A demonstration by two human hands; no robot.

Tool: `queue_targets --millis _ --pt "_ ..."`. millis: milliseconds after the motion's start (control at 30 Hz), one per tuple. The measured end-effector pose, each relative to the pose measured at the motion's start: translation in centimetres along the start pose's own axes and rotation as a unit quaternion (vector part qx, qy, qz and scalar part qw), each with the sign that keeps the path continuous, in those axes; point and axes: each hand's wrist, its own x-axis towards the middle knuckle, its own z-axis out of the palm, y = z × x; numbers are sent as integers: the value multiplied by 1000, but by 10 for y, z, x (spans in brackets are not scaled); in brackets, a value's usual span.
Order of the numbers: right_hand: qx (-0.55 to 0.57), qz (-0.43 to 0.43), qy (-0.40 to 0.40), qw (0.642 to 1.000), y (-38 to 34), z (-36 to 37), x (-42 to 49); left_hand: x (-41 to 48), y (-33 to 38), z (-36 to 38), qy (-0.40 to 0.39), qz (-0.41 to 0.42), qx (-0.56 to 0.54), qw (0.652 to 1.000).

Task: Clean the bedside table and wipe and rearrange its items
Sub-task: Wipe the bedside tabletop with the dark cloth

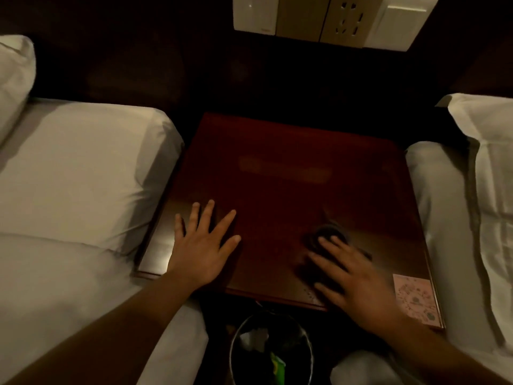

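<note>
A dark red wooden bench (291, 151) fills the centre of the frame, between two white beds. The left hand (204, 251) lies flat on its lower left part, fingers spread wide and holding nothing. At lower right, the right hand (358, 287) presses straight fingers onto a dark object (330, 234), too blurred to identify. A pink card (416, 298) lies on the bench's lower right corner. A waste bin (236, 337) stands at bottom centre.
</note>
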Motion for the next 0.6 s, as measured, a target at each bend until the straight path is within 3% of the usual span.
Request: queue_targets --millis 67,167,233,400,600 --pt "11 102 58 993 21 -5 -17 -18 -10 -7 8 6 -7 1000" --pt "67 343 128 928 11 2 -4 -60 -28 -8 2 -1 14 1000" --pt "67 378 141 912 -29 9 22 -86 -37 -7 -7 -25 15 1000" --pt "60 110 101 987 -167 43 92 -124 -58 -16 4 -136 -29 990" --pt "86 -57 -2 995 -262 61 138 -172 -93 -26 40 -203 -88 974"
